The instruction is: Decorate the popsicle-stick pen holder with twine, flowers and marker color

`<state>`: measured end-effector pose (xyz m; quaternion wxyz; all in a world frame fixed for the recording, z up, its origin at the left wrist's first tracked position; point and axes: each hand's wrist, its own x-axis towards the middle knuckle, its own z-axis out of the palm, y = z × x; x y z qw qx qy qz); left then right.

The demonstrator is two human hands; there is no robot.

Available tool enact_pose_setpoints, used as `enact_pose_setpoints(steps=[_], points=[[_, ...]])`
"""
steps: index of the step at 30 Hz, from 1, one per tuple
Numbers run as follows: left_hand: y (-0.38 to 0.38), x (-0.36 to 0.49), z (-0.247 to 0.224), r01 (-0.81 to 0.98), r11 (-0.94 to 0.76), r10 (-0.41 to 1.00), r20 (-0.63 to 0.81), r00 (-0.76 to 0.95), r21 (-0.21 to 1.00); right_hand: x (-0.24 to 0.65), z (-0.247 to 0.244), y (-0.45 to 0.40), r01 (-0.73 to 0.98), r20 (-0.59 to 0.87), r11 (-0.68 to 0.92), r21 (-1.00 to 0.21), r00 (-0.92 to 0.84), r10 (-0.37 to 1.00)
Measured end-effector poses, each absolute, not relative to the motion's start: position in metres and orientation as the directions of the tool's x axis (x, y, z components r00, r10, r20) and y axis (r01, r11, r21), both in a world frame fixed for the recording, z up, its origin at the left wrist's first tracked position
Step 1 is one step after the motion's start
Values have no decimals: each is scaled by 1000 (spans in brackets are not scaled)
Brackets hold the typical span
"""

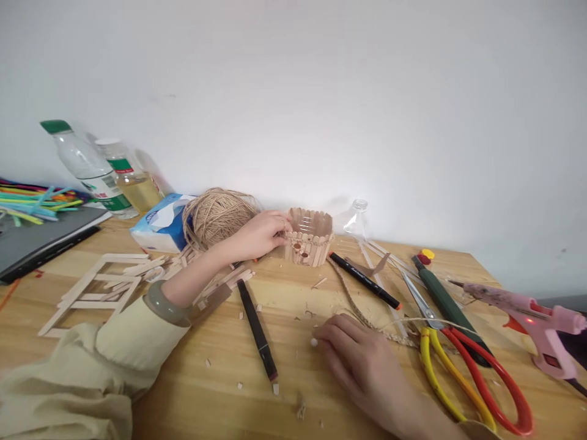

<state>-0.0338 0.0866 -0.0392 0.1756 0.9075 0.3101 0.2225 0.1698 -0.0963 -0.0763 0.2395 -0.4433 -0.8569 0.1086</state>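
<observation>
A small pot of upright craft sticks [316, 252] stands near the wall, with a thin braided cord around it and two brown button-like dots on its front. My left hand [263, 235] reaches from the left, its fingers closed on the pot's left side at the rim. Closer to me, my right hand [362, 360] rests low over the table with fingers curled together. A tiny white piece [314, 342] shows at its fingertips; whether it is held is unclear. A braided twine strip [360, 308] runs from beside the pot past my right hand.
Left are a twine ball [220, 217], a tissue pack [162, 220], bottles [92, 168] and a stick frame [98, 287]. Markers [257, 330] and wood scraps lie in the middle. Scissors [452, 348], a green cutter [449, 305] and a lit pink glue gun [527, 318] are right.
</observation>
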Motion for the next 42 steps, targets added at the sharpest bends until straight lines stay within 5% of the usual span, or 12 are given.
enact_pose_setpoints(steps=[9, 14, 18, 24, 29, 36, 42], points=[[83, -48, -25, 337, -475, 691, 108, 715, 813, 180, -84, -80, 763, 521, 366, -533, -45, 852], [72, -47, -12, 235, -348, 656, 56, 753, 908, 183, -71, -70, 550, 332, 214, -807, 122, 936], [60, -44, -3, 155, -286, 622, 61, 780, 946, 181, -54, -60, 241, 168, 146, -960, 74, 983], [54, -46, 5, 94, -240, 568, 61, 821, 966, 175, -35, -46, -85, 34, 21, -996, -163, 986], [49, -50, 15, 132, -317, 473, 36, 880, 939, 170, -38, -41, -4, 17, 17, -1000, -120, 993], [33, -37, 17, 195, -223, 696, 15, 718, 955, 161, -36, -39, 38, 52, 59, -998, -167, 985], [26, -30, 16, 139, -240, 750, 92, 655, 961, 158, -30, -42, 53, 50, 59, -997, -166, 985]])
